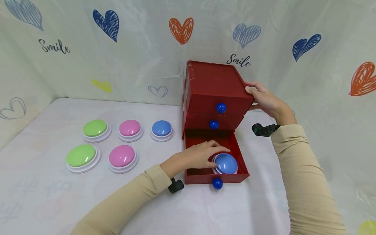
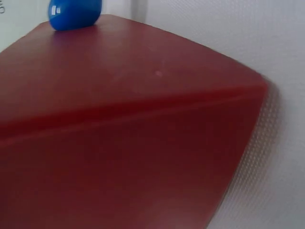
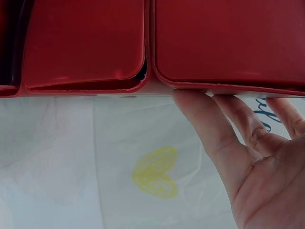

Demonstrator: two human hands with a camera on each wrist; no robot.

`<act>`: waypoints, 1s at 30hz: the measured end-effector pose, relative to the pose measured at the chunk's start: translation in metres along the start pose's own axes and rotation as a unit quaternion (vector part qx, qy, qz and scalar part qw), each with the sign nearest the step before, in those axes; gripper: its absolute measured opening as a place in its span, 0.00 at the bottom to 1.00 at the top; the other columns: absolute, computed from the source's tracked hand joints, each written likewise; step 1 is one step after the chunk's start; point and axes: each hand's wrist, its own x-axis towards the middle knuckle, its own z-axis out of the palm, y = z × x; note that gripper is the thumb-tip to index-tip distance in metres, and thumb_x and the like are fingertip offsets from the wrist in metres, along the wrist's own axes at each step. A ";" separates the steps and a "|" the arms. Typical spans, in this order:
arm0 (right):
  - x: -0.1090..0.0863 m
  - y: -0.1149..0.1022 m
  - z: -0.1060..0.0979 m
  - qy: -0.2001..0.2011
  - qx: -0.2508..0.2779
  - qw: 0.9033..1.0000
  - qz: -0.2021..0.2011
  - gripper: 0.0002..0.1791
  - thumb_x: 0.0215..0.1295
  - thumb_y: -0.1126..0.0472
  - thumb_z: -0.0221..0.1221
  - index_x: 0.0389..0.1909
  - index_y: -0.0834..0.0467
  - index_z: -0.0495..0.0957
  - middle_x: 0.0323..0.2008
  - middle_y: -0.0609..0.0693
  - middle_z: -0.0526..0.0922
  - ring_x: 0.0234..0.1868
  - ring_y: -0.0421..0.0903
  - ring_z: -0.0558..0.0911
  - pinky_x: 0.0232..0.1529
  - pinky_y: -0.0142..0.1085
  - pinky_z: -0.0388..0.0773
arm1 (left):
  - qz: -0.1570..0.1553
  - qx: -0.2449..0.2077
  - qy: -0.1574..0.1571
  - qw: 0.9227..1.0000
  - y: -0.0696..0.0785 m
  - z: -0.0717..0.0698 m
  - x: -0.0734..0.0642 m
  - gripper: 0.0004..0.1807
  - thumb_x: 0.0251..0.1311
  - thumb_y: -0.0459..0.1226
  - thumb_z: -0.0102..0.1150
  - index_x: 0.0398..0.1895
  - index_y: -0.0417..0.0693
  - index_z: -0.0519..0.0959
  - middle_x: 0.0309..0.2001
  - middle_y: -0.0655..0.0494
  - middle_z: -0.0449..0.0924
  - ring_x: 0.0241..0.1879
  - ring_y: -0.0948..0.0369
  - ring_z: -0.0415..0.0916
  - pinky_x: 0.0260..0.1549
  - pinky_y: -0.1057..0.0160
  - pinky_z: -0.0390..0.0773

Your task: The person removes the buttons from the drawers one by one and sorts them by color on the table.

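A small red drawer cabinet (image 1: 217, 78) with blue ball knobs stands in the middle right of the head view, its bottom drawer (image 1: 195, 179) pulled out. Inside that drawer sits a large blue dome button (image 1: 227, 163) on a white base. My left hand (image 1: 201, 155) reaches over the drawer's left wall and grips this button, thumb at its near left side and fingers round its far edge. My right hand (image 1: 268, 101) rests its extended fingertips on the right side of the top section; the right wrist view shows the fingers (image 3: 207, 119) against the cabinet's side.
Left of the cabinet, two green dome buttons (image 1: 94, 128), two pink ones (image 1: 130, 128) and a smaller blue one (image 1: 161, 128) stand on the white-covered table (image 1: 164, 209). A curtain printed with hearts (image 1: 132, 65) hangs behind. In the left wrist view a blue knob (image 2: 75, 13) shows on the red drawer.
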 end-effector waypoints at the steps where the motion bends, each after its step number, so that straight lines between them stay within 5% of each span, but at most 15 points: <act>1: 0.000 0.000 0.000 0.000 0.000 1.000 0.000 0.35 0.70 0.41 0.41 0.71 0.50 0.44 0.64 0.55 0.60 0.50 0.44 0.74 0.45 0.35 0.78 | 0.000 0.000 -0.003 1.000 0.000 0.001 0.001 0.35 0.57 0.46 0.61 0.68 0.69 0.59 0.63 0.54 0.63 0.63 0.58 0.63 0.54 0.59 0.75; 14: 0.000 0.001 0.000 0.002 0.002 1.000 0.001 0.34 0.70 0.42 0.40 0.71 0.50 0.44 0.63 0.54 0.61 0.49 0.43 0.74 0.46 0.35 0.78 | 0.014 -0.037 -0.038 0.998 -0.002 0.010 0.008 0.35 0.56 0.48 0.62 0.67 0.72 0.60 0.64 0.55 0.61 0.63 0.58 0.62 0.52 0.60 0.75; 30: 0.001 0.001 -0.001 0.001 0.006 1.000 0.006 0.35 0.70 0.41 0.40 0.72 0.50 0.43 0.63 0.54 0.60 0.49 0.42 0.74 0.47 0.37 0.77 | 0.039 -0.011 -0.047 0.998 -0.003 0.015 0.008 0.32 0.57 0.50 0.59 0.66 0.74 0.61 0.60 0.55 0.64 0.59 0.60 0.64 0.51 0.63 0.75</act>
